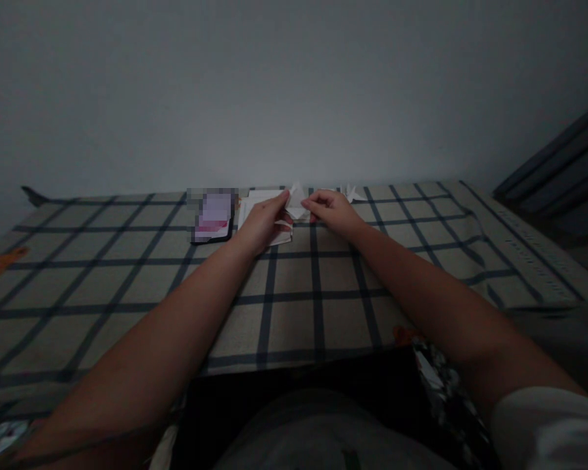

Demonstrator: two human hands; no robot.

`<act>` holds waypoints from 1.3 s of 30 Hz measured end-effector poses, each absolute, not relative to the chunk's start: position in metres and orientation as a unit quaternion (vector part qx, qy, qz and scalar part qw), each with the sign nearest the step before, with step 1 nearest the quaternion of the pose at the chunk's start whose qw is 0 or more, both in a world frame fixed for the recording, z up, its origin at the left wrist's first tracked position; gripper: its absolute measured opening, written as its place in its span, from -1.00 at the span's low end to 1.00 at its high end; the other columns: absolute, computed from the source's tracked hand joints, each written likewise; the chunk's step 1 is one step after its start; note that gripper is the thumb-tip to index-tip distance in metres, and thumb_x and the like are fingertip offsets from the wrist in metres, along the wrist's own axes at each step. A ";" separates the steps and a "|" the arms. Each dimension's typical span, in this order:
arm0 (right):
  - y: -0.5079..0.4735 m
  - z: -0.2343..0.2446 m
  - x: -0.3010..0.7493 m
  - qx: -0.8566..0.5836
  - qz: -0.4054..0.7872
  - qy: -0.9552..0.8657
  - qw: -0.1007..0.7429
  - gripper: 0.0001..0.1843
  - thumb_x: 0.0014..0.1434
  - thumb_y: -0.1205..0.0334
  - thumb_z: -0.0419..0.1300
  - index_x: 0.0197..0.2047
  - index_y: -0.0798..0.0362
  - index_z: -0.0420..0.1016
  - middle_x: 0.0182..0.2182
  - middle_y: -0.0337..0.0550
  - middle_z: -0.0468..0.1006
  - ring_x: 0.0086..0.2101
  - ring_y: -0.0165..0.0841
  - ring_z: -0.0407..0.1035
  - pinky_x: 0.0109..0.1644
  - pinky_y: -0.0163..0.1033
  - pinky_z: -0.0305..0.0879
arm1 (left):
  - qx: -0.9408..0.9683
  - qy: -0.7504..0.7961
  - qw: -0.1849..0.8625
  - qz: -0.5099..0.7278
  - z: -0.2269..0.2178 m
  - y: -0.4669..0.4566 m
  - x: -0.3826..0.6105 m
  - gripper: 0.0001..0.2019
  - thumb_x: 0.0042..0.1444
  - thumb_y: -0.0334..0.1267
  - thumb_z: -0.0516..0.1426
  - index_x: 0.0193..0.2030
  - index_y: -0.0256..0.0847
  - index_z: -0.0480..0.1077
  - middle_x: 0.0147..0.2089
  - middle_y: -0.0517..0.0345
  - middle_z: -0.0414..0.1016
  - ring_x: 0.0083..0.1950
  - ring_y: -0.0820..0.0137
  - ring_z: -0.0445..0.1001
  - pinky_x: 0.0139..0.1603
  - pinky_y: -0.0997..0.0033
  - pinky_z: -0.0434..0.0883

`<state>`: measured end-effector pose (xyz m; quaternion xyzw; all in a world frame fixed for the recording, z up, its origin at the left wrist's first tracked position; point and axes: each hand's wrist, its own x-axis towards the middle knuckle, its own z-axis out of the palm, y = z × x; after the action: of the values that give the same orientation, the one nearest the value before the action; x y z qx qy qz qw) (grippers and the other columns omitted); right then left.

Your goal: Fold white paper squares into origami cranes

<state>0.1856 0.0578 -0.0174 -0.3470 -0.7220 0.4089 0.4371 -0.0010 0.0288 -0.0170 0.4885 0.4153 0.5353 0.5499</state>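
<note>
Between my two hands is a folded piece of white paper [298, 203], with a pointed peak standing up in its middle. My left hand [267, 219] grips its left side between thumb and fingers. From the other side, my right hand [330, 207] pinches the right edge of the folded paper. Flat white sheets of paper [244, 210] lie beneath and beside my left hand, partly covered by it. Just behind my right hand sits another folded white paper shape [351, 193] with sharp points, partly hidden.
A phone [214, 215] with a lit, blurred screen lies left of the papers. The checked tablecloth [294, 313] covers the table, which meets a plain wall [294, 91] at the back. Dark folded fabric [558, 150] hangs at the right.
</note>
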 end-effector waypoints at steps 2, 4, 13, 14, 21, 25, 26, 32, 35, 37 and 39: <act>0.058 -0.017 0.186 -0.354 0.403 -0.719 0.441 -0.65 0.18 -0.05 0.29 -0.35 0.08 0.43 -0.58 -0.30 0.43 -0.52 -0.46 0.32 -0.37 -0.33 0.29 | 0.513 0.413 0.542 0.522 -0.015 0.025 0.000 -0.56 -0.03 0.14 0.36 -0.31 -0.24 0.52 -0.33 0.12 0.51 -0.42 0.49 0.41 -0.48 0.52 0.34; 0.059 -0.018 0.186 -0.357 0.399 -0.718 0.446 -0.67 0.18 -0.03 0.29 -0.36 0.08 0.43 -0.59 -0.31 0.43 -0.53 -0.46 0.31 -0.38 -0.33 0.28 | 0.545 0.424 0.517 0.506 -0.014 0.021 0.000 -0.57 -0.12 0.06 0.42 -0.26 -0.25 0.56 -0.31 0.13 0.53 -0.42 0.50 0.39 -0.45 0.53 0.33; 0.064 -0.024 0.184 -0.327 0.433 -0.700 0.465 -0.65 0.15 0.15 0.30 -0.04 0.00 0.34 -0.53 -0.39 0.47 -0.55 -0.47 0.36 -0.42 -0.34 0.26 | 0.541 0.463 0.492 0.501 -0.015 0.020 -0.001 -0.65 -0.15 -0.02 0.40 -0.36 -0.26 0.54 -0.46 0.16 0.49 -0.51 0.50 0.34 -0.50 0.50 0.25; 0.063 -0.024 0.184 -0.326 0.431 -0.702 0.464 -0.63 0.15 0.17 0.30 0.00 -0.01 0.32 -0.54 -0.40 0.46 -0.55 -0.47 0.36 -0.42 -0.34 0.26 | 0.542 0.464 0.491 0.500 -0.015 0.020 -0.001 -0.65 -0.16 -0.02 0.40 -0.36 -0.26 0.54 -0.47 0.16 0.49 -0.52 0.50 0.34 -0.51 0.50 0.25; 0.062 -0.021 0.184 -0.322 0.432 -0.710 0.454 -0.52 0.18 0.21 0.29 0.14 -0.03 0.30 -0.54 -0.41 0.45 -0.53 -0.45 0.38 -0.40 -0.33 0.30 | 0.532 0.460 0.483 0.521 -0.017 0.024 -0.002 -0.57 -0.15 0.12 0.40 -0.39 -0.25 0.56 -0.49 0.16 0.47 -0.50 0.47 0.38 -0.48 0.48 0.29; 0.062 -0.021 0.183 -0.339 0.459 -0.706 0.421 -0.70 0.20 0.13 0.30 -0.03 0.04 0.43 -0.45 -0.29 0.53 -0.53 -0.48 0.35 -0.42 -0.35 0.30 | 0.555 0.461 0.449 0.527 -0.018 0.026 -0.005 -0.53 -0.15 0.17 0.39 -0.34 -0.25 0.61 -0.44 0.13 0.51 -0.47 0.46 0.37 -0.47 0.47 0.29; 0.061 -0.021 0.184 -0.340 0.461 -0.709 0.411 -0.75 0.21 0.11 0.30 -0.13 0.07 0.46 -0.41 -0.24 0.56 -0.52 -0.49 0.35 -0.42 -0.35 0.30 | 0.558 0.463 0.444 0.526 -0.017 0.026 -0.005 -0.52 -0.15 0.18 0.39 -0.33 -0.25 0.61 -0.43 0.11 0.52 -0.46 0.45 0.37 -0.47 0.47 0.29; 0.055 -0.014 0.185 -0.349 0.438 -0.727 0.399 -0.74 0.24 0.12 0.29 -0.38 0.10 0.40 -0.44 -0.20 0.56 -0.50 -0.50 0.35 -0.39 -0.36 0.31 | 0.562 0.468 0.432 0.528 -0.016 0.024 -0.002 -0.52 -0.12 0.20 0.36 -0.33 -0.23 0.58 -0.43 0.14 0.50 -0.45 0.44 0.39 -0.44 0.47 0.32; 0.053 -0.012 0.184 -0.355 0.442 -0.724 0.393 -0.73 0.24 0.16 0.29 -0.41 0.10 0.37 -0.48 -0.22 0.54 -0.50 -0.50 0.36 -0.37 -0.36 0.30 | 0.562 0.471 0.421 0.534 -0.018 0.026 -0.002 -0.49 -0.02 0.26 0.29 -0.44 -0.24 0.50 -0.46 0.13 0.47 -0.45 0.43 0.41 -0.40 0.45 0.36; 0.051 -0.011 0.183 -0.353 0.446 -0.724 0.391 -0.75 0.24 0.21 0.29 -0.41 0.09 0.37 -0.48 -0.23 0.53 -0.50 -0.49 0.36 -0.38 -0.36 0.30 | 0.566 0.469 0.406 0.544 -0.019 0.029 -0.004 -0.46 0.03 0.28 0.25 -0.53 -0.24 0.44 -0.49 0.12 0.44 -0.46 0.44 0.39 -0.39 0.44 0.36; 0.050 -0.011 0.182 -0.352 0.450 -0.722 0.390 -0.76 0.26 0.24 0.28 -0.41 0.09 0.36 -0.48 -0.22 0.53 -0.50 -0.48 0.37 -0.38 -0.35 0.30 | 0.570 0.469 0.393 0.547 -0.019 0.030 -0.004 -0.46 0.04 0.27 0.24 -0.56 -0.24 0.42 -0.52 0.13 0.42 -0.48 0.45 0.37 -0.39 0.45 0.35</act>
<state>0.1817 0.0502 -0.0106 -0.3523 -0.7224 0.4498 0.3895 -0.0044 0.0298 -0.0194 0.5705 0.4694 0.5474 0.3931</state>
